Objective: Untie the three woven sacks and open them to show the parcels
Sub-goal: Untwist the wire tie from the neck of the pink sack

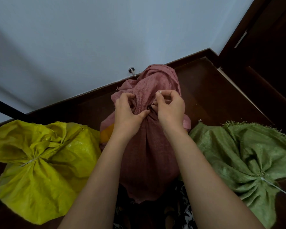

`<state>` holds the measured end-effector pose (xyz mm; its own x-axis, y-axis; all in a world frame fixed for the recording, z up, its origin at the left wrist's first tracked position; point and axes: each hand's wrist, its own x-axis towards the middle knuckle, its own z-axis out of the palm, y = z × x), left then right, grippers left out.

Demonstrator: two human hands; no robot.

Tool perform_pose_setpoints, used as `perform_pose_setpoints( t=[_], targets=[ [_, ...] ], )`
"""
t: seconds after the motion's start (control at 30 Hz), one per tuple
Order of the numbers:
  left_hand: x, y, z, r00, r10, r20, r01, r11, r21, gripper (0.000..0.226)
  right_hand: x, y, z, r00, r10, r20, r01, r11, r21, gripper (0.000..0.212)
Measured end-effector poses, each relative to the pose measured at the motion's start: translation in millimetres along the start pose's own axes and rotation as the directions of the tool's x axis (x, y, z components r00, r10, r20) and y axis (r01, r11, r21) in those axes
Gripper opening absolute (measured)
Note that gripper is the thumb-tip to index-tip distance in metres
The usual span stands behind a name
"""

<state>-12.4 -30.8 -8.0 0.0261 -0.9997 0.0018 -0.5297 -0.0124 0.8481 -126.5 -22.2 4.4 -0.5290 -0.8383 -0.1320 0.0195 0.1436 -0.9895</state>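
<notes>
Three woven sacks stand on the dark floor. The pink sack (147,154) is in the middle, its neck gathered and its loose top flopped toward the wall. My left hand (128,111) grips the gathered neck from the left. My right hand (169,106) pinches a thin white string (154,101) at the neck's right side. The yellow sack (40,171) lies at the left, tied shut with a white string (29,161). On the right, the green sack (248,159) is tied with a white string (271,184). No parcels show, only an orange patch (106,133) beside the pink sack.
A pale wall with a dark skirting board (96,91) runs behind the sacks, with a metal door stop (132,71) on it. A dark wooden door (262,47) stands at the right. Patterned black-and-white fabric (183,212) lies under my arms.
</notes>
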Motion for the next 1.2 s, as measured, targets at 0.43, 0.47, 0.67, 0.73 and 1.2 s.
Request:
perform_pose_setpoints(
  t=[0.43,0.47,0.67,0.73,1.2],
  targets=[
    [-24.5,21.2,-23.2,0.999,-0.009,-0.042,0.008,0.999,-0.039,0.044,-22.2,-33.1,-36.5,0.935,-0.243,-0.257,0.26,0.965,0.035,0.006],
    [-27.2,30.8,-29.2,0.999,0.004,-0.032,-0.006,0.999,-0.054,0.039,-25.4,-38.7,-40.8,0.937,-0.242,-0.251,0.259,0.965,0.037,0.007],
    [-56.5,102.1,-68.4,0.997,-0.063,0.034,0.071,0.93,-0.36,0.026,-50.6,-85.3,-65.3,0.949,-0.273,-0.157,0.279,0.96,0.016,0.007],
    [-68.3,121.2,-83.6,0.993,-0.101,0.065,0.119,0.891,-0.438,0.019,-61.0,-103.1,-72.1,0.953,-0.281,-0.117,0.285,0.958,0.023,0.009],
    [-121.5,211.1,-172.1,0.997,0.064,0.053,-0.048,0.964,-0.261,0.008,-131.3,-216.1,-88.0,0.908,-0.369,0.199,0.324,0.919,0.226,0.022]
  ],
)
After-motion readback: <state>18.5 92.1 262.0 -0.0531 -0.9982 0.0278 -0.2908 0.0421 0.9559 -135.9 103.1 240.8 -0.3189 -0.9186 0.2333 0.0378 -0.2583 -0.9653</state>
